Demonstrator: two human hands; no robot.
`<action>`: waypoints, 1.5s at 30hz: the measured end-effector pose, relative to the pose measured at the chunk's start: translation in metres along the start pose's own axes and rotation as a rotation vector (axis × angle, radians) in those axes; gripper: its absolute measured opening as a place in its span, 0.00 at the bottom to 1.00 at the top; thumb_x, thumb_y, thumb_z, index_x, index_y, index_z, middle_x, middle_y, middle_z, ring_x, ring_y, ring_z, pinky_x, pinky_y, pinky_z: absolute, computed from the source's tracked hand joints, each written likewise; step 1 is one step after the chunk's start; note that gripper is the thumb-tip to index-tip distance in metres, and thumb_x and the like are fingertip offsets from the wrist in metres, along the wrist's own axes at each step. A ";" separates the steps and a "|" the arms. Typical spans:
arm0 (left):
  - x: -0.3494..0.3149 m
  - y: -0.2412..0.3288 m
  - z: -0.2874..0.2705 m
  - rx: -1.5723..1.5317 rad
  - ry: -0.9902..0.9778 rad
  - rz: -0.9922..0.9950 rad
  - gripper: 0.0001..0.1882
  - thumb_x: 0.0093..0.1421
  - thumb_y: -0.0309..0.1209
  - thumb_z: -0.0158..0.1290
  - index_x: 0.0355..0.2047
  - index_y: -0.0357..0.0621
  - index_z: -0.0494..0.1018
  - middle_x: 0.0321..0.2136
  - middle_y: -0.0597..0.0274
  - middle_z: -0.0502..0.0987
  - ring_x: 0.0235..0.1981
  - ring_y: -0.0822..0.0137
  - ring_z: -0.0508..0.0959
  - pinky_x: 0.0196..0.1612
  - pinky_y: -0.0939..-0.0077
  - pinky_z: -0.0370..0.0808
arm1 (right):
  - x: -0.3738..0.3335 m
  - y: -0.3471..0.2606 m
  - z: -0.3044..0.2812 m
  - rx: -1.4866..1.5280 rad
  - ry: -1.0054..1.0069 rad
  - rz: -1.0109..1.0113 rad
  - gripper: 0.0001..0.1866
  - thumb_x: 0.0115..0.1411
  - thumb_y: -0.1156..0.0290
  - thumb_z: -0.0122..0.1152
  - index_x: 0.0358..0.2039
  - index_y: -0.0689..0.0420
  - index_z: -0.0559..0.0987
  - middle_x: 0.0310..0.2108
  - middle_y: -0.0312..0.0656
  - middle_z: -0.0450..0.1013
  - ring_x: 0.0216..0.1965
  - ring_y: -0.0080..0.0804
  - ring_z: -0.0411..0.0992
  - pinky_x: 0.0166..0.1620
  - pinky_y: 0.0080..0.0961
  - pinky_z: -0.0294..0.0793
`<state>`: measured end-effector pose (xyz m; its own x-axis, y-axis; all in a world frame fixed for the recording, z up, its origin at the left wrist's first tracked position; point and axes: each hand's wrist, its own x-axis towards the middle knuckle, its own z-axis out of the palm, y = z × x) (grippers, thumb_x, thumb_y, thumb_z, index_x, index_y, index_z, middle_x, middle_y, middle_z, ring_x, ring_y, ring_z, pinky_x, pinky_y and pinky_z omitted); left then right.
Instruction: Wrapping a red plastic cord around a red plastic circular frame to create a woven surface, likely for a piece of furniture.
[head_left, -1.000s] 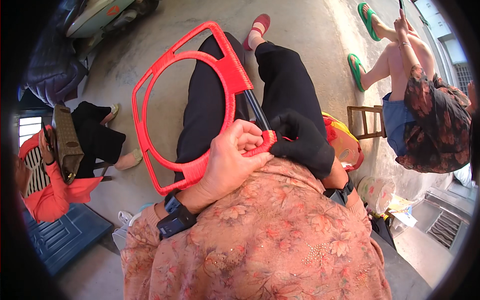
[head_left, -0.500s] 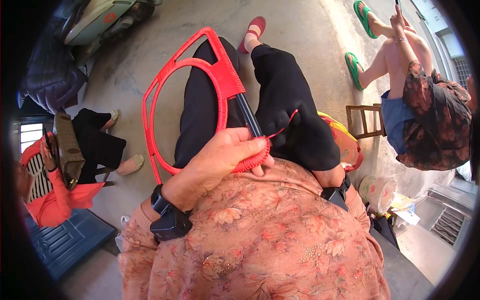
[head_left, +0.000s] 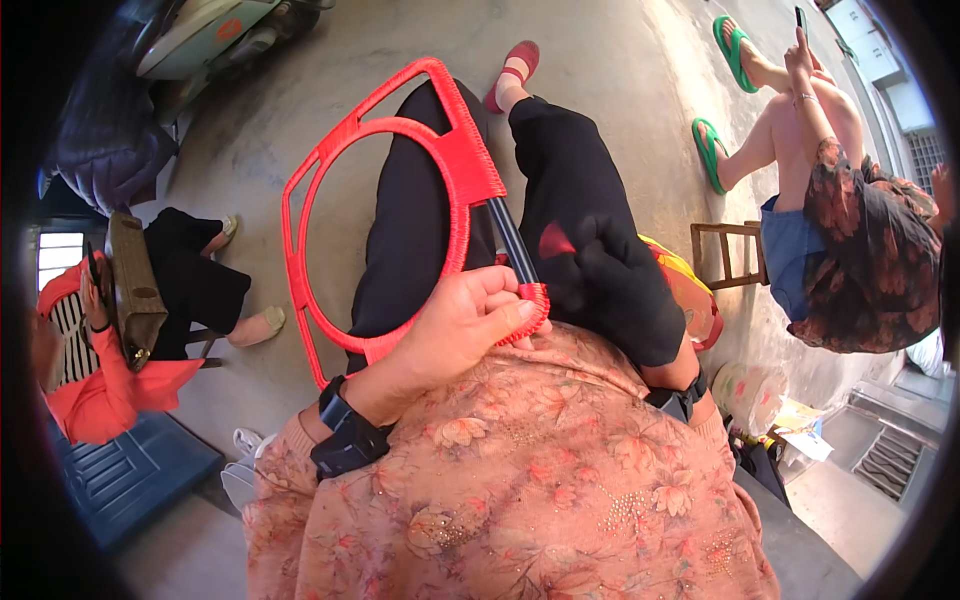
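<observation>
- The frame [head_left: 478, 175], wrapped in red, is held at a tilt over the left thigh of the black trousers [head_left: 575, 170]; a red ring [head_left: 390, 126] sits within it.
- On the frame's right side, a stretch of black tube [head_left: 510, 245] shows bare, with red wrapping above and below it.
- The left hand [head_left: 462, 318], bare, grasps the frame's lower right corner, thumb laid over the wrapping and fingers bent around it.
- The right hand [head_left: 622, 290], in a black glove, is just right of that corner, apart from the frame, its fingers curled; I cannot tell whether they pinch anything (a red patch [head_left: 556, 240] beside them is too blurred to name).
- Right of the frame, beyond the gloved hand, is a red and yellow bag [head_left: 695, 305].
- Farther right of the frame, a seated person [head_left: 865, 245] in green flip-flops [head_left: 712, 155] holds up a phone [head_left: 800, 17]; a wooden stool [head_left: 730, 240] is there too.
- Left of the frame, another person in a coral jacket [head_left: 120, 395] sits with a brown handbag [head_left: 135, 285].
- Above and left of the frame stands a scooter [head_left: 205, 40].
</observation>
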<state>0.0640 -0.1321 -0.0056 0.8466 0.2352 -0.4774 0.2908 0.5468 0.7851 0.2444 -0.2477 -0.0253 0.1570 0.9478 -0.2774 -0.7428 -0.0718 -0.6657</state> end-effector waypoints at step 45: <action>0.002 0.011 0.008 -0.056 0.277 -0.016 0.07 0.62 0.28 0.52 0.39 0.38 0.71 0.30 0.69 0.75 0.31 0.81 0.73 0.38 0.87 0.72 | 0.005 -0.001 0.007 -0.707 0.043 0.216 0.11 0.61 0.66 0.58 0.36 0.62 0.78 0.30 0.29 0.72 0.32 0.13 0.65 0.37 0.15 0.67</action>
<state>0.0722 -0.1326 0.0053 0.6857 0.4324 -0.5855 0.2715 0.5944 0.7570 0.2412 -0.2405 -0.0213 0.0911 0.8781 -0.4698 -0.1654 -0.4518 -0.8766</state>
